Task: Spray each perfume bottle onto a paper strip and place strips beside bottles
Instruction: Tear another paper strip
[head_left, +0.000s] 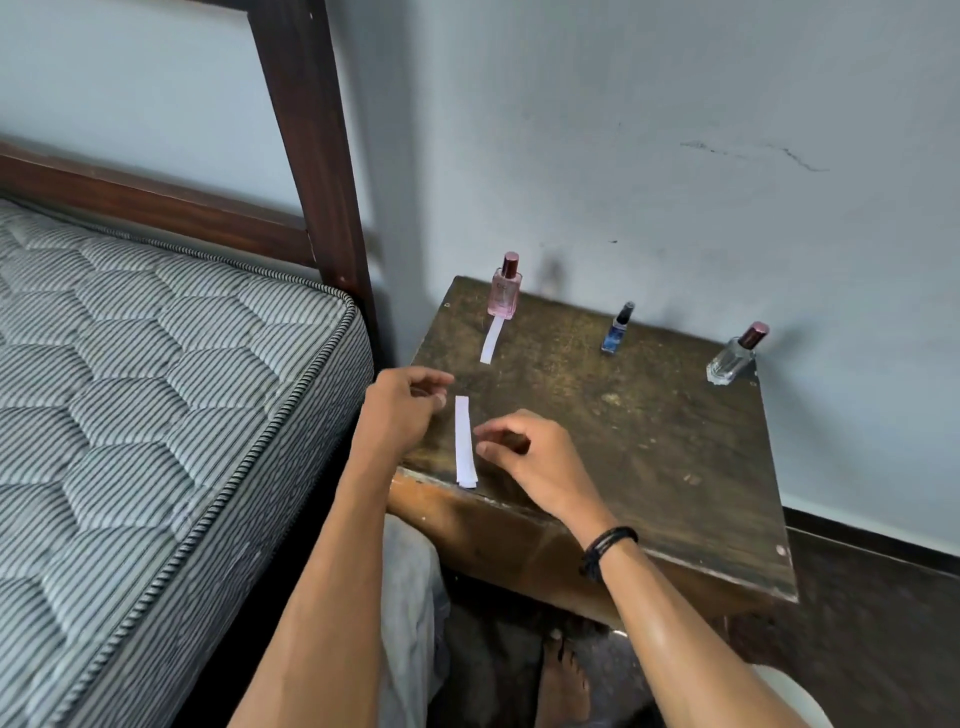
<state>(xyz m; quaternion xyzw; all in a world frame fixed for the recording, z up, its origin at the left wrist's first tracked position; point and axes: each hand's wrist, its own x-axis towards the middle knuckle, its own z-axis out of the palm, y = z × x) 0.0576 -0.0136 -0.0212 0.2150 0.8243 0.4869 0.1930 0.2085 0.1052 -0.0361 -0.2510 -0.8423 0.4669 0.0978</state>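
Note:
Three perfume bottles stand along the back of a worn wooden table (649, 441): a pink bottle (504, 288) at the left, a small blue bottle (618, 328) in the middle, a clear bottle (735, 354) with a dark cap at the right. One white paper strip (492, 340) lies just in front of the pink bottle. A small stack of white strips (464, 441) lies near the table's front left edge. My left hand (402, 408) hovers just left of the stack, fingers loosely curled, holding nothing. My right hand (524, 457) hovers just right of it, fingers loosely curled, also holding nothing.
A striped mattress (156, 389) on a dark wooden bed frame (311, 156) lies close on the left. A grey wall (675, 156) stands right behind the table. My knee and a bare foot (563, 675) show below the table's front edge.

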